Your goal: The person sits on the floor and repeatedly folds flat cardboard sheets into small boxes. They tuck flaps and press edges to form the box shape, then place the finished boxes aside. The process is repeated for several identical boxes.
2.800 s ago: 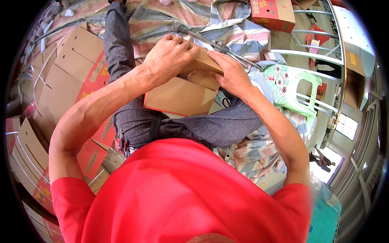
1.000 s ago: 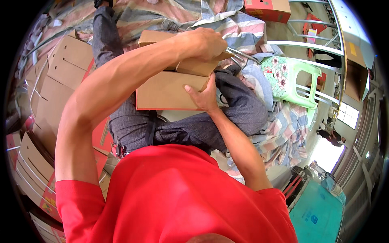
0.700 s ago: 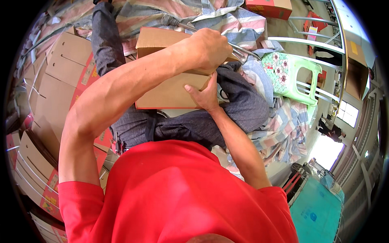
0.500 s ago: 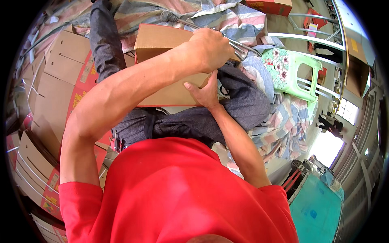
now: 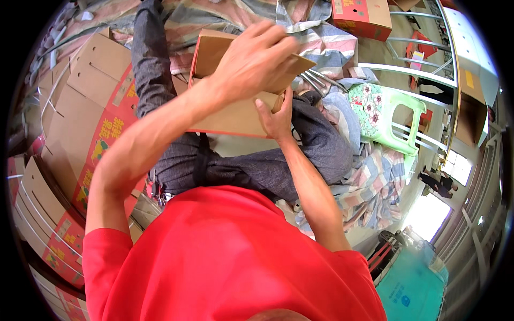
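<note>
A brown cardboard box with red edges rests by my crossed legs, its top flaps partly raised. My right hand grips the box's near right corner, thumb on the front panel and fingers round the side. Over the top is my left hand, fingers loosely stretched and a little blurred, with nothing visible in them. A tilted flap sticks out just below those fingers; whether they touch it is hidden. Behind it, several thin metal rods lie on the striped cloth.
Flattened red and brown cartons are stacked on the left, bound with white straps. A light green stool with a flowered seat stands at right, before a white metal rack. Striped cloth covers the floor. A teal surface is at lower right.
My left hand has lifted and moved left, off the far right of the box. A flap now shows raised beneath it. My right hand keeps its grip on the corner.
</note>
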Demonstrator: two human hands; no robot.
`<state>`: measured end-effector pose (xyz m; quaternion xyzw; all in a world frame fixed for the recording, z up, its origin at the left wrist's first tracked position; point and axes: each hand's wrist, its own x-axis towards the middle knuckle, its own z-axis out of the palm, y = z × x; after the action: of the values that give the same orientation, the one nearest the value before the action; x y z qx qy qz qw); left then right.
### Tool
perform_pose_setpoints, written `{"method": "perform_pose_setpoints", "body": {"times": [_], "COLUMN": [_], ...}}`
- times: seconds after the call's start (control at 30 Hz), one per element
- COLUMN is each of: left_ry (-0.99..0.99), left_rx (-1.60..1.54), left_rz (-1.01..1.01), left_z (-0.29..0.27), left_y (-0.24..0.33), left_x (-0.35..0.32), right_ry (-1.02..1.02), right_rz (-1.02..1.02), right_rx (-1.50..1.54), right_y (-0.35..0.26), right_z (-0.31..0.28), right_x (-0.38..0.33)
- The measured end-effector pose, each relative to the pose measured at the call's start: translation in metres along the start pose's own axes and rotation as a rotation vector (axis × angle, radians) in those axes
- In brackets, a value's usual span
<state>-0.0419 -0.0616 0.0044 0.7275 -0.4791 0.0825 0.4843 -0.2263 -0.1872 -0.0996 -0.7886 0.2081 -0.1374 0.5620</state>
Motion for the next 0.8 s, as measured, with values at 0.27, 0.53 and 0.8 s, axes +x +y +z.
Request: {"method": "perform_pose_setpoints", "body": {"times": [0.27,0.53,0.8], "left_ry": [0.023,0.027,-0.026], "left_rx": [-0.386,-0.273,-0.822], "left_rz": [-0.813,-0.736,-0.943], "left_z": [0.033,0.045,0.029], "left_y": [0.018,0.017,0.024], "left_x": [-0.113,-0.125,-0.121], "right_ry": [0.082,-0.055,0.067], "right_rz": [0.057,0.056,0.048], "right_rx": [-0.126,0.032,0.078], "right_y": [0.005,0.002,-0.003], "right_z": [-0.001,-0.013,0.0], "right_x": [0.002,0.023,0.019]}}
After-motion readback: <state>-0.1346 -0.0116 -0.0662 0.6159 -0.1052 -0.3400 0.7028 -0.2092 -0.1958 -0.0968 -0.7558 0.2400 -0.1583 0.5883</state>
